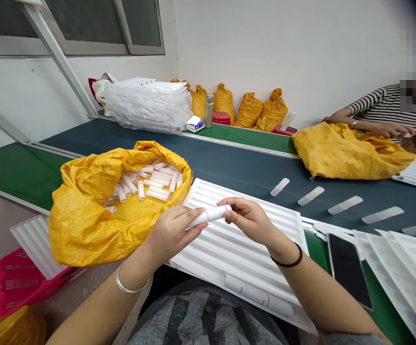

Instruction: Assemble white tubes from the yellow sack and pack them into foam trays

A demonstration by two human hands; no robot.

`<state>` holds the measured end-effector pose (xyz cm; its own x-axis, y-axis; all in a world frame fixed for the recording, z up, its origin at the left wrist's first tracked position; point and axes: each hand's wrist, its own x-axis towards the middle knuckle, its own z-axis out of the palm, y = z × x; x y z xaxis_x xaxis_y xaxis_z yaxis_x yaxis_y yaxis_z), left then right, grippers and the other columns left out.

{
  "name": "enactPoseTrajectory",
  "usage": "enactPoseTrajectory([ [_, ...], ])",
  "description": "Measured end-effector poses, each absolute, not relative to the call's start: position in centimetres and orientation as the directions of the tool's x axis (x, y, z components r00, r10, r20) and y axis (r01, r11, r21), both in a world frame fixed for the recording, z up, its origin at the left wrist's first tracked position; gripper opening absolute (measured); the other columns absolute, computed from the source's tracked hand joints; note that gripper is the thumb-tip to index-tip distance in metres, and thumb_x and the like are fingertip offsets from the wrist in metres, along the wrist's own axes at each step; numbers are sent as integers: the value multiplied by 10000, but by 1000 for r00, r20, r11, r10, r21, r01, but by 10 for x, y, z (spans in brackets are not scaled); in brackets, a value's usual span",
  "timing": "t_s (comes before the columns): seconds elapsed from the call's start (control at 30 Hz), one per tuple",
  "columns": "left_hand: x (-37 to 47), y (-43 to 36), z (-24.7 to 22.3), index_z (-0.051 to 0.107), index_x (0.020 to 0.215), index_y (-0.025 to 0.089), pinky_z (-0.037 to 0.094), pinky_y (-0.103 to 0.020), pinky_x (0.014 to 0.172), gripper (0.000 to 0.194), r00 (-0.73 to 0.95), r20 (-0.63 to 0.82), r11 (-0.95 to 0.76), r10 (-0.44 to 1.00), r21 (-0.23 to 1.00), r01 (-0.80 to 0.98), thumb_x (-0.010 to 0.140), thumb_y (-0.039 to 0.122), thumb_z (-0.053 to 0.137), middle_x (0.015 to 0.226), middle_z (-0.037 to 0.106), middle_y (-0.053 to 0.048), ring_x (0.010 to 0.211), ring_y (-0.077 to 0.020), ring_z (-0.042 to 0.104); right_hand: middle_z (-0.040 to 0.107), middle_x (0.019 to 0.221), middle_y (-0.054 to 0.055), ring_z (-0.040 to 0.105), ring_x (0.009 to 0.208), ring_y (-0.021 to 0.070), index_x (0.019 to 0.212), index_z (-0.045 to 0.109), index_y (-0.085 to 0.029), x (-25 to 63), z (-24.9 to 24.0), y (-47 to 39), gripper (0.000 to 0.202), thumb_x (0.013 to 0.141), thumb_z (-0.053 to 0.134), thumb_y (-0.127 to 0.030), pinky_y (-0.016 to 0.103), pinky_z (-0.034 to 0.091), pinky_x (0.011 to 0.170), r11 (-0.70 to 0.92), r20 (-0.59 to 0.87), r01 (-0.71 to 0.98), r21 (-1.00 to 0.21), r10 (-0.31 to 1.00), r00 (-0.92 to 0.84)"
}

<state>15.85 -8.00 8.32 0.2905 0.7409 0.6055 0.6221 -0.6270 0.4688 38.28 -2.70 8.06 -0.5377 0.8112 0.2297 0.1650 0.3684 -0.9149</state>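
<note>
A white plastic tube (213, 213) is held between my two hands, above a white ridged tray (280, 230). My left hand (174, 232) is closed round its left part. The fingertips of my right hand (249, 220) pinch its right end, where small dark marks show. Left of the tray, an open yellow woven sack (86, 230) holds many short white tubes (157, 184). Near the tray's front edge lie white tubes (258, 293) end to end in a groove.
Several translucent tubes (312, 195) lie in a row on the dark belt (229, 158). A phone (350, 270) and stacked ridged sheets (398, 268) are at the right. Across the belt, a person in a striped sleeve (369, 103) sits behind another yellow sack (348, 151).
</note>
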Motion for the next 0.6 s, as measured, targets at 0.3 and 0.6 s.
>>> enactPoseTrajectory([
  [0.3,165,-83,65,389,1408,234,494,-317,772,609,371,394,-541,841,614,574,853,367,601,947,680,-86,847,-225,633,650,851,52,563,681,136,1081,644,-185,375,68,-31,268,887,569,-355,261,467,645,563,270,250,-787,680,-682],
  [0.6,69,1,50,653,1072,119,345,-467,1000,343,-30,191,-28,981,296,955,830,153,412,1200,539,-204,1153,-344,476,630,1052,176,582,948,222,1169,567,-72,418,37,77,333,867,479,-179,295,421,799,111,46,922,-371,994,-101],
])
